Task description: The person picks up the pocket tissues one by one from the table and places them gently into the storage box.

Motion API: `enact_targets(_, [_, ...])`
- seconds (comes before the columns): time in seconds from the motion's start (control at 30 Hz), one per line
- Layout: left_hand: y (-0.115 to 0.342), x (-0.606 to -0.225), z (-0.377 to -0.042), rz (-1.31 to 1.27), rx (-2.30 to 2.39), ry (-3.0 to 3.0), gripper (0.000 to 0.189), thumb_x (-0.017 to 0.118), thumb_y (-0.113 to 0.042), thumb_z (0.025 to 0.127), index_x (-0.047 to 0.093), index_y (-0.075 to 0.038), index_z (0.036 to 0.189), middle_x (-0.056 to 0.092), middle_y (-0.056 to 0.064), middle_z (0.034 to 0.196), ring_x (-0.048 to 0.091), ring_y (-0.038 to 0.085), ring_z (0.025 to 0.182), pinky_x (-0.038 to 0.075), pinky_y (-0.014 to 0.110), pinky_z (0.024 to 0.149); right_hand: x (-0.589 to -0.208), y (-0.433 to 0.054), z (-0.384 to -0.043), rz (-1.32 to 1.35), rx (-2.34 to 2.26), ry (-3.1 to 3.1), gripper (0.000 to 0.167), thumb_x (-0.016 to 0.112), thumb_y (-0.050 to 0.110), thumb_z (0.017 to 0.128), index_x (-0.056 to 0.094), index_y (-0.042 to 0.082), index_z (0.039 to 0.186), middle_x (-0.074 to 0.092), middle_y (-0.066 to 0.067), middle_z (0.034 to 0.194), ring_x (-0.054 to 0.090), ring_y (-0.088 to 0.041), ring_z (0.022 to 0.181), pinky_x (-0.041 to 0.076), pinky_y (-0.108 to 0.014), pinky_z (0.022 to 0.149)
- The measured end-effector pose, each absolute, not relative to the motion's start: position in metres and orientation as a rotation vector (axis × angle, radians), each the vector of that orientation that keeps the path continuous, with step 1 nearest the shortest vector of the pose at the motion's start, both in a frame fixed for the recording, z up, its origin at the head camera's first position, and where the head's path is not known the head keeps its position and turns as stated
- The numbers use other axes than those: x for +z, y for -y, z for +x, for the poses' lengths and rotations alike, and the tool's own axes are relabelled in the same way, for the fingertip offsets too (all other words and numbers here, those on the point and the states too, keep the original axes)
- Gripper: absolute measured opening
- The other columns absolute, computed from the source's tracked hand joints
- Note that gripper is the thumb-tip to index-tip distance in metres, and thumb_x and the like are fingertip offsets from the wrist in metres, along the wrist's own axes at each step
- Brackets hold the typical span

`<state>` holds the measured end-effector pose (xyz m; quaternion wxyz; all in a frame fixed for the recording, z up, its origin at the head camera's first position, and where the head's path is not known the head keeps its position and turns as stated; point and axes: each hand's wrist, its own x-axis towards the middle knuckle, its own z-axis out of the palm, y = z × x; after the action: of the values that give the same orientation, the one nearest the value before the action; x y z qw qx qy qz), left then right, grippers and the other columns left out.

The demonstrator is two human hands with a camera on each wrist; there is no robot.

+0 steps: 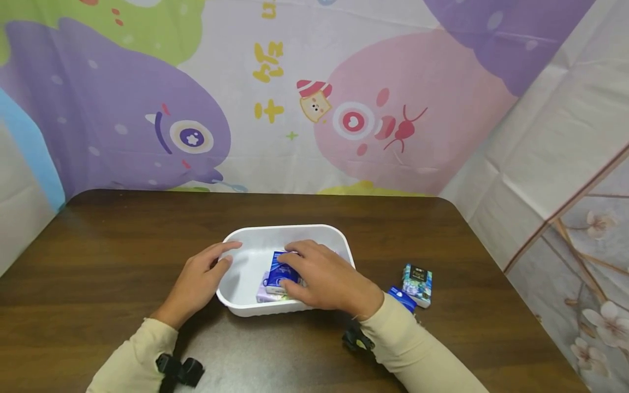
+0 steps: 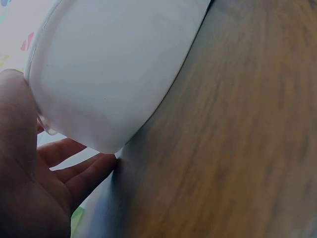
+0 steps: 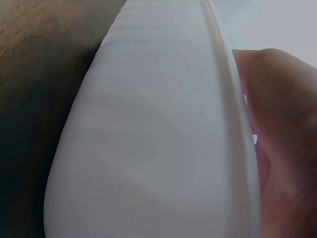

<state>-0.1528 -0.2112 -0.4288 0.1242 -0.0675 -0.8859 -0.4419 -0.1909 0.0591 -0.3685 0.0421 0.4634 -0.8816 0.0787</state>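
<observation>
A white plastic basin (image 1: pixel 250 310) stands on the table, with a blue tissue pack (image 1: pixel 280 275) lying on a lilac tissue pack (image 1: pixel 267 295) inside it. My right hand (image 1: pixel 326 275) reaches over the near right rim and holds the blue pack, thumb at its near side and fingers at its far side. In the right wrist view the basin's wall hides most of that hand. At the basin's left end is my left hand (image 1: pixel 196 275), its fingers fairly straight. The left wrist view shows those fingers (image 2: pixel 91 178) against the outer wall.
Right of the basin, a green-blue floral tissue pack (image 1: pixel 417 285) lies on the brown wooden table (image 1: pixel 123 273). Next to it, another blue pack (image 1: pixel 402 298) is partly covered by the right sleeve. A cartoon-printed cloth (image 1: pixel 275 158) hangs behind the table's far edge.
</observation>
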Motion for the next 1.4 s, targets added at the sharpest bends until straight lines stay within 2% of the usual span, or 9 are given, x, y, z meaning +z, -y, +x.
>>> enact_targets(0.5, [0.21,-0.43,-0.152,-0.176,-1.308,2.596,0.031,0.054,-0.014,0.102,0.066,-0.012,0.131,0.059,0.013,0.138,0.05,0.035,0.131,0.037,0.056,0.108,-0.372,-0.065,-0.193,1.426,0.268,2.556,0.041,0.06,0.042,0.096,0.068,0.015,0.126,0.063,-0.004,0.126,0.056,-0.02,0.122,0.043,-0.036,0.104])
enact_targets(0.8, [0.21,-0.428,-0.15,-0.145,-1.33,2.606,0.033,0.055,-0.014,0.102,0.065,-0.013,0.133,0.058,0.018,0.139,0.051,0.036,0.13,0.037,0.056,0.107,-0.373,-0.072,-0.192,1.401,0.307,2.461,0.031,0.063,0.035,0.095,0.073,0.014,0.115,0.066,-0.004,0.118,0.059,-0.02,0.113,0.047,-0.036,0.098])
enact_targets(1.1, [0.211,-0.428,-0.152,-0.159,-1.332,2.596,0.033,0.055,-0.013,0.101,0.065,-0.012,0.132,0.059,0.017,0.138,0.051,0.036,0.13,0.037,0.056,0.107,-0.373,-0.084,-0.19,1.359,0.338,2.418,0.024,0.062,0.029,0.094,0.075,0.013,0.107,0.069,0.001,0.109,0.063,-0.016,0.106,0.05,-0.033,0.095])
enact_targets(1.4, [0.212,-0.428,-0.151,-0.161,-1.328,2.598,0.033,0.054,-0.013,0.102,0.065,-0.012,0.133,0.058,0.016,0.139,0.051,0.036,0.131,0.036,0.056,0.108,-0.376,-0.097,-0.187,1.336,0.352,2.413,0.023,0.064,0.028,0.093,0.076,0.014,0.106,0.07,0.002,0.106,0.064,-0.015,0.103,0.052,-0.033,0.091])
